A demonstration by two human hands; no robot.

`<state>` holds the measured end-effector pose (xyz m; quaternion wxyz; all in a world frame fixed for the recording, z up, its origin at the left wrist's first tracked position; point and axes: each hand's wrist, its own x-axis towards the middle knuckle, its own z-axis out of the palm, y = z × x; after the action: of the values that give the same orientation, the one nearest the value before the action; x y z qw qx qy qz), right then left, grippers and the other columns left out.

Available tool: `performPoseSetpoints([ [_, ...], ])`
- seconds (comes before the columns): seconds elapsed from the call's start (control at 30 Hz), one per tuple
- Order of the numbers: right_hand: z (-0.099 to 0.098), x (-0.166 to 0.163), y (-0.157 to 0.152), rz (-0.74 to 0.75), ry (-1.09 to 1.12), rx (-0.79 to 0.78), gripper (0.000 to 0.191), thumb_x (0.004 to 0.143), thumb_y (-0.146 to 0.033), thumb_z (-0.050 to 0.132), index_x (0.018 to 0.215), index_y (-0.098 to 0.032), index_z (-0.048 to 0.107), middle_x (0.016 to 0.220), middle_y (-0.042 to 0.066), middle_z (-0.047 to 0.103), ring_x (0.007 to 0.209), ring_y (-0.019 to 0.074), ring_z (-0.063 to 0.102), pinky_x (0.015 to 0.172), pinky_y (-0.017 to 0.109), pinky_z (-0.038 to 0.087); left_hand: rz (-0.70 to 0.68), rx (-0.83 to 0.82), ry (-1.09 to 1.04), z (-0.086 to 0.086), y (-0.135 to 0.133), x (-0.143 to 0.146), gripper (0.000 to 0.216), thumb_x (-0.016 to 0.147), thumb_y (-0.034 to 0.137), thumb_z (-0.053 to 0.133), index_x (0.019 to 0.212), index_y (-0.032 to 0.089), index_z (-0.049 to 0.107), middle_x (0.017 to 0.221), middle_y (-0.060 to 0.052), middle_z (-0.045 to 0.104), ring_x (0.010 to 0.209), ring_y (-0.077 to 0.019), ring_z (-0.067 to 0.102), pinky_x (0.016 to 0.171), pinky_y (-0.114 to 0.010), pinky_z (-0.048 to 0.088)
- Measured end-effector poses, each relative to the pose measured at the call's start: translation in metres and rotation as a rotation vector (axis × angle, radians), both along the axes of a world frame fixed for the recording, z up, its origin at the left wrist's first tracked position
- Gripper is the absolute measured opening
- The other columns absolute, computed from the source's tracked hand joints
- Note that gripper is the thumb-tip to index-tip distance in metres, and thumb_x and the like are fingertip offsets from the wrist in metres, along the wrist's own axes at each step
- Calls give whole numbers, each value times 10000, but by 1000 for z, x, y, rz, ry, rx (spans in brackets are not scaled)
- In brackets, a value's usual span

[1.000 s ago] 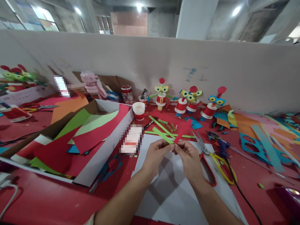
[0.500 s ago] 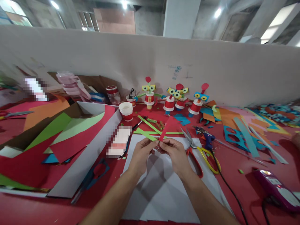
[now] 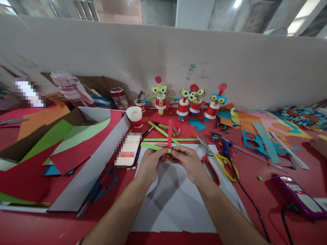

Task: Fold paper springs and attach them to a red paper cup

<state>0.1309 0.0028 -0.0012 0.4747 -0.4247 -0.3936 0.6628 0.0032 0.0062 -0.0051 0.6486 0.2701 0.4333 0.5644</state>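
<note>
My left hand [image 3: 150, 162] and my right hand [image 3: 187, 161] meet above a white sheet [image 3: 176, 204], fingers pinched together. Between them they hold two crossed paper strips. The red strip [image 3: 170, 133] stands upright from my fingertips. The green strip [image 3: 153, 147] runs out to the left, roughly level. Both hands are closed on the crossing point of the strips.
Scissors with red and yellow handles [image 3: 216, 160] and a blue glue gun [image 3: 224, 146] lie right of my hands. Paper-cup figures [image 3: 184, 102] stand by the wall. An open box of coloured paper [image 3: 76, 143] sits left. A purple device [image 3: 298, 195] and another person's hand [image 3: 319, 146] are far right.
The red strip has swung from leaning right to standing upright. The green strip now lies level to the left. The camera view has shifted right and down.
</note>
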Motion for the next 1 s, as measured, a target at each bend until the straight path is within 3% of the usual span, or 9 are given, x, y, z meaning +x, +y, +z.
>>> performPoseSetpoints([
  [0.3, 1, 0, 0, -48, 55, -40, 199, 626, -284, 748, 758, -198, 628, 629, -27, 676, 588, 122, 622, 626, 264, 459, -16, 21, -26, 4, -3, -1, 76, 554, 170, 722, 580, 133, 660, 509, 1, 603, 505, -95, 537, 530, -225, 418],
  [0.67, -3, 4, 3, -27, 96, -92, 221, 595, -281, 777, 746, -199, 638, 608, -32, 660, 557, 104, 609, 595, 234, 448, -64, 49, -30, 4, -1, -5, 88, 576, 176, 729, 648, 148, 687, 578, -1, 647, 536, -100, 577, 534, -210, 441],
  [1.0, 6, 4, 2, -33, 130, -160, 212, 564, -275, 783, 702, -188, 649, 618, -8, 677, 542, 92, 570, 554, 220, 421, -118, 94, 61, 5, -2, -7, 78, 637, 161, 668, 707, 144, 700, 620, -8, 648, 548, -100, 570, 550, -218, 440],
])
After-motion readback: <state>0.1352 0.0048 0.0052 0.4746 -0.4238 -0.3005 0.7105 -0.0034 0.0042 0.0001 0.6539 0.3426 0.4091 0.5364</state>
